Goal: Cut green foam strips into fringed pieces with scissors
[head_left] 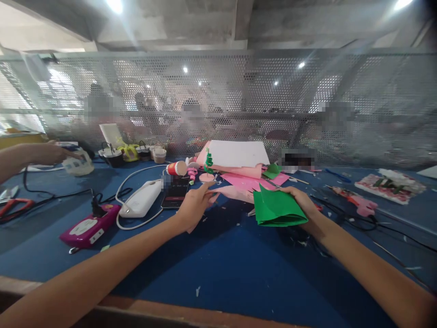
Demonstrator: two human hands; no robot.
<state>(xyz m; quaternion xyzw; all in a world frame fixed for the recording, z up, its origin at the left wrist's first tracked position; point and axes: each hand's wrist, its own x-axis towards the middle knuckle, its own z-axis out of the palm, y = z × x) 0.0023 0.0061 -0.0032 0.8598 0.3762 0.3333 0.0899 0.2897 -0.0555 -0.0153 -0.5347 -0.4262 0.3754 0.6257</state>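
My left hand (195,206) is closed at the left end of a light pink paper piece (235,193), its fingertips pinching the edge. Folded green paper (278,209), in several layers, is held in my right hand (302,202), with the fingers mostly hidden behind it. Just beyond my left hand a small green spiral paper plant (208,161) stands upright on a round pink base (206,177). Bright pink sheets (247,181) lie behind the light pink piece, in front of a large white sheet (239,152).
At left, another person's hand (51,152) holds a translucent container (79,163). A purple power strip (90,225), white power bank (141,199) and phone (175,193) lie left of me. A pink glue gun (363,205) with trailing cords lies right. Paper scraps dot the blue table (232,273).
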